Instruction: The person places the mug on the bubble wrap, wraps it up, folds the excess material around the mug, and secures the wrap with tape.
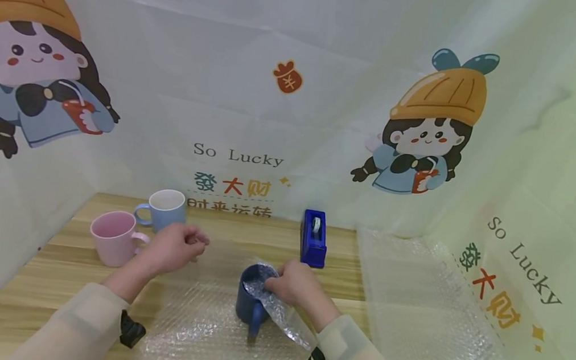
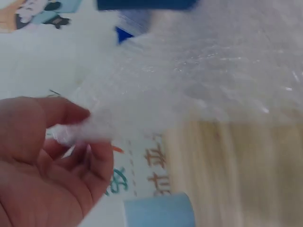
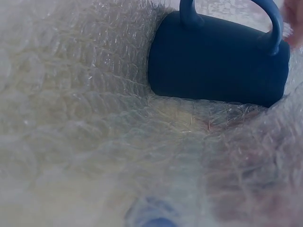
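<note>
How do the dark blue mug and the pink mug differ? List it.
The dark blue mug stands on bubble wrap, with more dipping into its mouth; the pink mug stands on the wooden table. The dark blue mug's handle points toward the viewer; the pink mug's points right. Both stand upright.

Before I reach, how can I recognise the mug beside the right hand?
On the wooden table, find the central bubble wrap. The mug sits there, the right hand holding wrap at its mouth. It is dark blue, unlike the pink mug and light blue mug.

Pale printed backdrop (image 1: 347, 88), wooden tabletop (image 1: 62, 260)
</note>
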The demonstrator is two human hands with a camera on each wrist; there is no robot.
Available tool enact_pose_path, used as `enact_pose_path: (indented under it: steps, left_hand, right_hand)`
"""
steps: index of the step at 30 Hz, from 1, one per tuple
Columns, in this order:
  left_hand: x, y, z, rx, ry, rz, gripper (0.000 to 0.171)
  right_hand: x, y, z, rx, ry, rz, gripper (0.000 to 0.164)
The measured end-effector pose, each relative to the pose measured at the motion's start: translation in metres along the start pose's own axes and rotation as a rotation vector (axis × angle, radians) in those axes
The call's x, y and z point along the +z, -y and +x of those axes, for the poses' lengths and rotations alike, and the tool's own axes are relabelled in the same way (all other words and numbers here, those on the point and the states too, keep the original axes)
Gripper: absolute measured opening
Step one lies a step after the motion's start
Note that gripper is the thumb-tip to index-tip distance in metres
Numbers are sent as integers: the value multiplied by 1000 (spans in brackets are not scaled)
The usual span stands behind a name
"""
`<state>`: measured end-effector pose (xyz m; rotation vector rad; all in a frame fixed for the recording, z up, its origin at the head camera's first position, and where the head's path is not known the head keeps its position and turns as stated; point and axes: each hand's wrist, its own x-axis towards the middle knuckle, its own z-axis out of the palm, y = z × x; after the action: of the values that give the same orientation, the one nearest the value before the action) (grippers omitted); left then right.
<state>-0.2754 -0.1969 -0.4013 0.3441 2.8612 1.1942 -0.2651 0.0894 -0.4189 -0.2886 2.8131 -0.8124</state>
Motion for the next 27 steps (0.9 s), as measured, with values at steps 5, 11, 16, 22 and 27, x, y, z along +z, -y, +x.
enact_pose_path:
  steps: [5,11,16,22,27]
  left_hand:
    - [2,-27,2,50,117,-164,23]
    - [21,-49,2,220,255,-170,21]
    - [35,-59,2,320,345,-33,28]
    - [45,-60,8,347,372,27,29]
    - [50,-54,16,349,310,53,12]
  right_hand:
    - [-1,1,-1,-8,-2,-9,36]
    - [0,2,0,-23,-7,-9,30]
    - [1,3,1,-31,-6,-20,35]
    - [0,5,3,-48,-4,-23,34]
    - [1,4,4,-55,5,-17,38]
